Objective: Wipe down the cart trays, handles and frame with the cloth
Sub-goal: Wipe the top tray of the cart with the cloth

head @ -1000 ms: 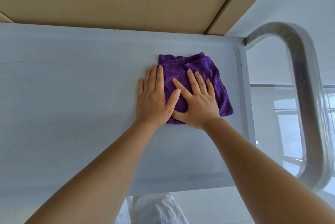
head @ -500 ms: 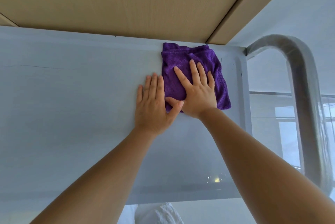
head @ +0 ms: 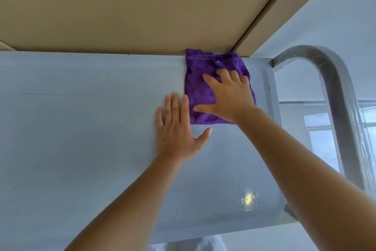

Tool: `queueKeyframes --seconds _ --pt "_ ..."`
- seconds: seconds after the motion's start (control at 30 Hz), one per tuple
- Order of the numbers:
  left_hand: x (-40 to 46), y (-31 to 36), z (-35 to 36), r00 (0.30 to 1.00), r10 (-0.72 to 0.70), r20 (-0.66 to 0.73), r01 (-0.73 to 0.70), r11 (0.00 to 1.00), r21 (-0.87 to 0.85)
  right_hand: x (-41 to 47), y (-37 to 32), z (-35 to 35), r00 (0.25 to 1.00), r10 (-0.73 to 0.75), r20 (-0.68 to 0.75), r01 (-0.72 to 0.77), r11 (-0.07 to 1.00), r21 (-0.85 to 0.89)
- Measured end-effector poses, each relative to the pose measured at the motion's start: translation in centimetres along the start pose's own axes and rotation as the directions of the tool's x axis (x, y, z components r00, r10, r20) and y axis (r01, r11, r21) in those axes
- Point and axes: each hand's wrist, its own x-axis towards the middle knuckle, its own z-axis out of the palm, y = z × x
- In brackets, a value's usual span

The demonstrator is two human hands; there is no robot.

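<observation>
Both my hands are lying flat on the cart tray (head: 81,128): right hand (head: 230,96) pressing the purple cloth (head: 201,90) at the far edge, left hand (head: 177,128) open beside it, gripping nothing

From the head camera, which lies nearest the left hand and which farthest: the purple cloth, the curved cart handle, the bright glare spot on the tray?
Measured from the left hand:
1. Purple cloth, just to its right, toward the far edge.
2. Glare spot, nearer the person, to the right.
3. Curved cart handle, off the tray's right end.
</observation>
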Motion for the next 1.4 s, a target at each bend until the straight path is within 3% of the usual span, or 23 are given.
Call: queueKeyframes --seconds 0.07,0.13,0.23,0.33,0.57,0.9,1.2,1.4 --pt "0.0 -0.1 0.0 1.0 -0.001 0.001 0.001 1.0 0.006 0.2 1.1 0.6 0.97 -0.203 -0.13 0.204 0.979 -0.007" --pt "-0.1 -0.3 0.0 1.0 0.004 0.004 -0.004 1.0 0.009 0.5 1.9 1.7 0.928 -0.347 -0.137 0.341 0.938 -0.065" --pt "0.0 -0.3 0.0 1.0 0.008 0.012 -0.008 1.0 0.015 1.6 2.8 1.9 0.92 -0.391 0.009 0.39 0.917 -0.082" --pt "0.0 -0.3 0.1 1.0 -0.01 0.024 0.009 0.999 0.034 1.9 3.0 2.5 0.934 -0.357 0.014 0.357 0.932 -0.056" --pt "0.2 -0.3 0.2 0.999 -0.036 0.032 0.033 0.996 0.08 0.9 3.6 3.5 0.991 -0.123 -0.06 0.125 0.992 0.024" --pt "0.3 -0.1 0.0 0.997 -0.057 0.049 0.052 0.993 0.105 -0.1 4.2 3.8 0.984 0.175 -0.024 -0.172 0.981 0.092" --pt "0.2 -0.1 0.1 0.998 -0.057 0.042 0.052 0.993 0.11 -0.7 3.1 3.9 0.872 0.488 0.046 -0.485 0.848 0.214" --pt "0.3 -0.1 0.3 0.998 -0.051 0.044 0.046 0.992 0.12 -1.0 2.5 3.8 0.727 0.675 0.122 -0.676 0.674 0.299"
